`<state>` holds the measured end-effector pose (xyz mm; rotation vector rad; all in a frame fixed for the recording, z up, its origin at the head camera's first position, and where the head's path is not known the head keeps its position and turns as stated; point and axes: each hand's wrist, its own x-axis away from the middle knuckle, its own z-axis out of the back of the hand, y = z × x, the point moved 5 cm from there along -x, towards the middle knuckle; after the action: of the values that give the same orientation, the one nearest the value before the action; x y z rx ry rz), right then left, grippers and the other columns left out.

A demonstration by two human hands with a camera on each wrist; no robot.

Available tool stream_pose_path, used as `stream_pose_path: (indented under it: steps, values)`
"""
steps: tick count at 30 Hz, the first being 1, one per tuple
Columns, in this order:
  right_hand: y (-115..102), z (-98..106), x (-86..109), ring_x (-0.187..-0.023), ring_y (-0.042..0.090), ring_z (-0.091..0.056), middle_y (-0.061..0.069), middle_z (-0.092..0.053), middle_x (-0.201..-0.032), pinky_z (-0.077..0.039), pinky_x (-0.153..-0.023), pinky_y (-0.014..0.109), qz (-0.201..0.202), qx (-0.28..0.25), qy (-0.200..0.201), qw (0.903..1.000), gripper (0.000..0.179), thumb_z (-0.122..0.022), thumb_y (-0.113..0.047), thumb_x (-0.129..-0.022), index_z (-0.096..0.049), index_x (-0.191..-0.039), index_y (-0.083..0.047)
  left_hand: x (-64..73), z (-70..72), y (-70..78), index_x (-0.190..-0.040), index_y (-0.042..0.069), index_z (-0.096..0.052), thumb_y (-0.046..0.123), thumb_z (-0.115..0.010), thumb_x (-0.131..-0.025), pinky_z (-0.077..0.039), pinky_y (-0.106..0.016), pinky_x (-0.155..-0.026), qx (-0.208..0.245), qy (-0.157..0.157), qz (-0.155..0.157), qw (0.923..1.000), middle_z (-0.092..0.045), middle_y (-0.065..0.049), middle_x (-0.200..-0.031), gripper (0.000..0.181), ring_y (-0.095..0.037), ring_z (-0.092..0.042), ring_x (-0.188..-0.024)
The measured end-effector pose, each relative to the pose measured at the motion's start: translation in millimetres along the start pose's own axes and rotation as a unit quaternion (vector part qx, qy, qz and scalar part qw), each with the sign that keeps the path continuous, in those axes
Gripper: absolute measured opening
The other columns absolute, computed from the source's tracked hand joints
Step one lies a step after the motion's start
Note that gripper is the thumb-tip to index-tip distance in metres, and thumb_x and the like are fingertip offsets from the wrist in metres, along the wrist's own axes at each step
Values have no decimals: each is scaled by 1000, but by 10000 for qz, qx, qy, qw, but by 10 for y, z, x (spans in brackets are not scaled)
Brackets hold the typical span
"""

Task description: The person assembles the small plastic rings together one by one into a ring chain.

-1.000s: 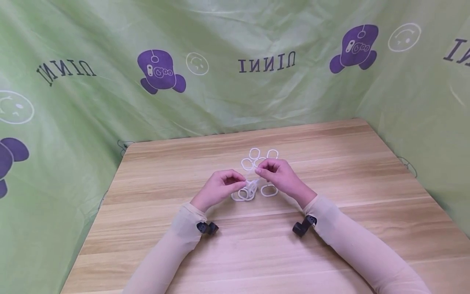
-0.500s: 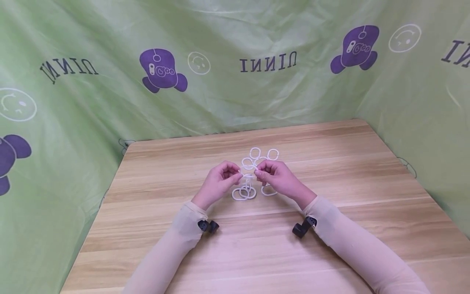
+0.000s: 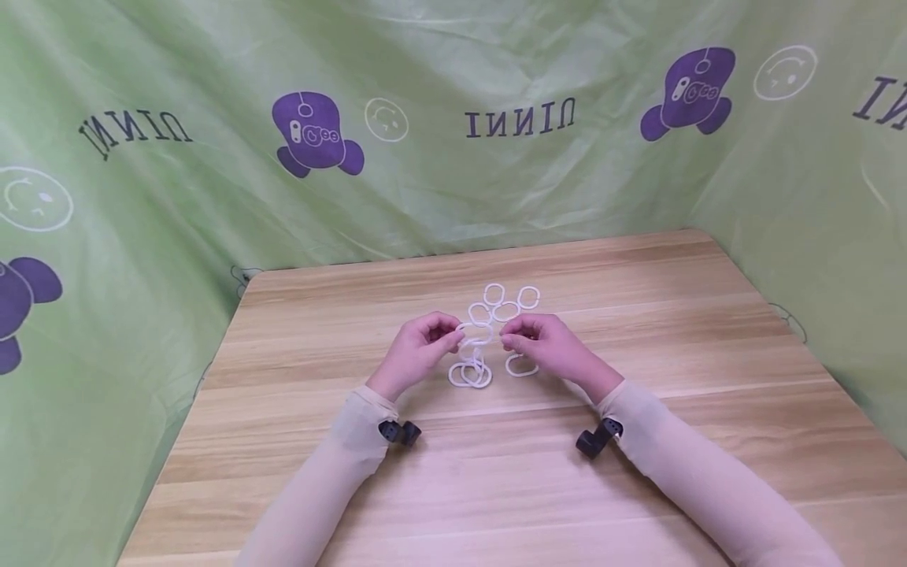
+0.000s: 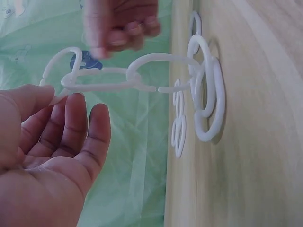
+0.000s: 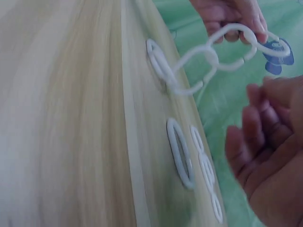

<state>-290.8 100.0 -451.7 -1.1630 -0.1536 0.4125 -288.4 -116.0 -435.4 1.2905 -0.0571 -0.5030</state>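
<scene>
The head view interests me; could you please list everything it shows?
Wood-grain table: one, light brown, centre and foreground
Chain of linked oval plastic-looking rings: one, white, rising from the table
Clustered oval plastic-looking rings: four, white, table's far part
Single oval plastic-looking ring: one, white, on the table, right of the chain
Fabric backdrop: one, green, around the table
Cartoon figures: three, purple, on the backdrop
Smiley faces: three, white, on the backdrop
Mirrored lettering: three groups, dark, on the backdrop
Wire-like strands: count unclear, dark, table edges
Wrist-mounted devices: two, black, one per wrist
Long sleeves: two, beige, one per arm
Left hand: one, bare, pinching the chain's raised end
Right hand: one, bare, right of the chain, grip empty
</scene>
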Motion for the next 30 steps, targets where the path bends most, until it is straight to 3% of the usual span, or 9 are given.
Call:
stream_pose_path:
  steps: [2,5,10,16,22,27,30]
  values:
    - [63,55,12,-82,24,-62,5,-68,-86,-52,-72,31,-140,716,-69,9973,16,-67,-13,-93,-69,-101,0,2,14,3,-102,0,-67,9,-66,-94,-55,-53,-77,25,7,23,10000,-68,-8,-88,12,-20,-65,-77]
    - [115,131,39,-80,16,-60,1,-66,-85,-51,-75,33,-233,1748,-156,9842,13,-67,-12,-91,-70,-100,-3,0,21,13,-103,-2,-67,11,-67,-94,-56,-48,-76,14,-21,27,10000,-68,-8,-88,15,-20,-65,-78]
    - [173,191,78,-78,16,-59,0,-64,-82,-51,-77,37,-364,2558,-252,9657,13,-69,-16,-88,-69,-96,-6,-5,11,23,-103,-1,-68,14,-68,-94,-56,-35,-73,-23,-86,36,10000,-68,-13,-90,18,-20,-64,-78]
    - [244,199,98,-70,15,-54,-3,-60,-75,-47,-71,35,-568,2939,-329,9536,17,-74,-26,-86,-67,-89,-11,-3,-8,-13,-106,-4,-67,11,-68,-94,-55,-32,-73,-98,-116,173,9997,-68,-19,-93,18,-17,-62,-78]
    - [283,189,106,-70,16,-54,-2,-60,-75,-47,-69,35,-719,3022,-425,9496,17,-74,-25,-86,-65,-87,-11,-1,-30,-12,-105,-8,-66,2,-65,-94,-56,-38,-76,-171,-176,265,9993,-68,-19,-92,15,-19,-62,-79]
    - [270,151,112,-70,17,-55,-1,-59,-75,-47,-70,37,-787,3081,-509,9467,14,-71,-23,-88,-64,-83,-12,-1,-48,-25,-106,-6,-67,5,-66,-94,-53,-24,-73,-188,-220,254,9993,-69,-19,-94,16,-23,-63,-82]
    - [258,121,111,-71,18,-55,-1,-59,-75,-47,-71,37,-743,3071,-540,9472,12,-68,-20,-89,-62,-82,-12,2,-51,-30,-105,-2,-68,10,-68,-93,-52,-23,-72,-204,-230,237,9992,-69,-16,-94,17,-23,-63,-82]
